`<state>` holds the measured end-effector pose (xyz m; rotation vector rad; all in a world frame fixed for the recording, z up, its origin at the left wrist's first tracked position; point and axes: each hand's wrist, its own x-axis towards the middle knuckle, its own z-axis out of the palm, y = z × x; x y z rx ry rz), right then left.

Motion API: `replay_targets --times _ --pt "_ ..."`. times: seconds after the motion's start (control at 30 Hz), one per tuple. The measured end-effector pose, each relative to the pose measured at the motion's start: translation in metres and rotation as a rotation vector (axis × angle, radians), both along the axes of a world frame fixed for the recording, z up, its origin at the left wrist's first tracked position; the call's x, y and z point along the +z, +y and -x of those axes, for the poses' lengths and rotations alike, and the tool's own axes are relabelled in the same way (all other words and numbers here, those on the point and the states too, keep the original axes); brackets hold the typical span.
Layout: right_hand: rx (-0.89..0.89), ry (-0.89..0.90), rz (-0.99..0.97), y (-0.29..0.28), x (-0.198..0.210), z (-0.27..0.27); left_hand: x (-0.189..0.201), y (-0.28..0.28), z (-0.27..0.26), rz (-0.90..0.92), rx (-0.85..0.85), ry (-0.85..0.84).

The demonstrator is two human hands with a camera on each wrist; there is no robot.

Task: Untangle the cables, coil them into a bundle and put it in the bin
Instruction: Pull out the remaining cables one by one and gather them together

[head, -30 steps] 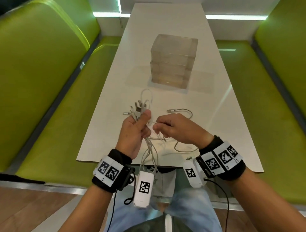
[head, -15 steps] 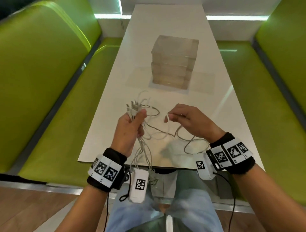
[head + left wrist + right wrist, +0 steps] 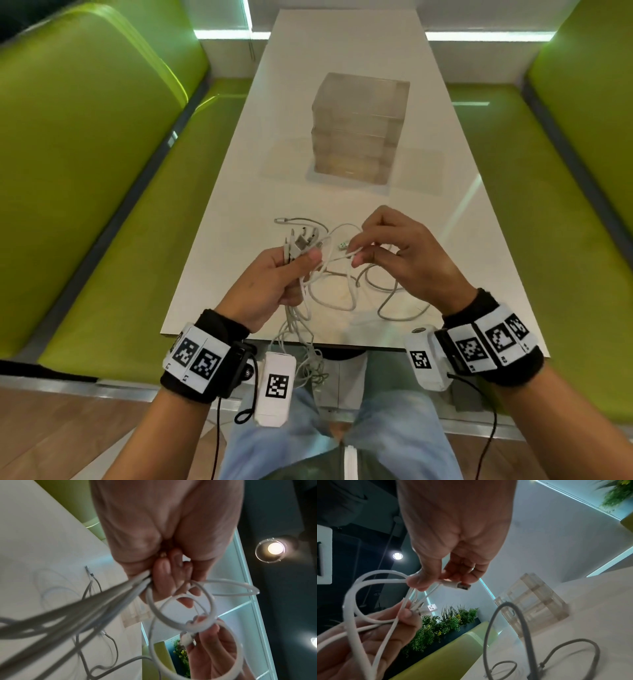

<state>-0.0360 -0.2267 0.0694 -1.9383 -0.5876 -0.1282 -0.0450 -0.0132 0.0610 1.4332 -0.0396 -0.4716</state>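
**Untangling in progress, one free plug end in hand**

Left hand (image 3: 274,284) is closed in a fist round a gathered bunch of cable ends; the connectors (image 3: 301,241) fan out above the thumb. Right hand (image 3: 404,257) pinches a single white cable (image 3: 337,257) between thumb and fingertips just behind its USB plug (image 3: 463,586); the other fingers are loosely curled. Both hands are raised over the near edge of the table (image 3: 342,48).

Cables (image 3: 346,291): white and grey, in slack overlapping loops between the hands and on the table at its near edge; some strands hang off that edge toward the lap. One further plug end (image 3: 281,220) lies on the table beyond the left hand.

Progress, judged: early to middle. Ends look partly collected in the left hand, but the loops cross one another and no coil is formed. Left to do: finish separating, coil the bundle, place it in the bin.

Bin (image 3: 359,126): clear plastic box, mid-table, well apart from the hands. I cannot tell whether anything is in it.

Counts: hands 2; bin 1; table 1. Cables: several, and an exact count is not possible, since the strands overlap and the connector cluster is too small to resolve.
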Motion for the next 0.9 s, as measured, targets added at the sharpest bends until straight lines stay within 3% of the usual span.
replay_targets --times 0.07,0.17,0.23,0.33,0.43,0.5,0.6,0.73,0.9 --pt "0.014 -0.13 0.093 -0.001 0.001 0.003 -0.001 0.002 -0.001 -0.003 0.026 0.022" --pt "0.128 -0.309 0.206 0.005 0.009 0.005 -0.003 0.002 0.0 -0.063 -0.073 0.026" --pt "0.201 -0.324 0.199 0.011 0.013 0.006 -0.003 0.0 0.0 -0.098 -0.142 0.027" --pt "0.155 -0.169 0.088 0.012 0.012 0.011 -0.004 0.003 -0.002 -0.05 -0.084 0.011" --pt "0.052 0.073 0.001 0.006 0.006 0.013 -0.005 0.013 -0.008 0.131 0.149 0.043" --pt "0.035 0.187 0.068 0.002 -0.002 0.011 -0.006 0.022 -0.012 0.232 0.27 0.033" --pt "0.204 0.389 0.264 0.006 -0.019 0.013 -0.004 0.026 -0.014 0.269 0.349 0.003" --pt "0.467 0.382 0.597 0.027 -0.043 0.03 -0.001 0.021 -0.014 0.268 0.355 -0.033" --pt "0.509 0.239 0.829 0.035 -0.062 0.045 -0.003 0.02 -0.014 0.259 0.348 -0.047"
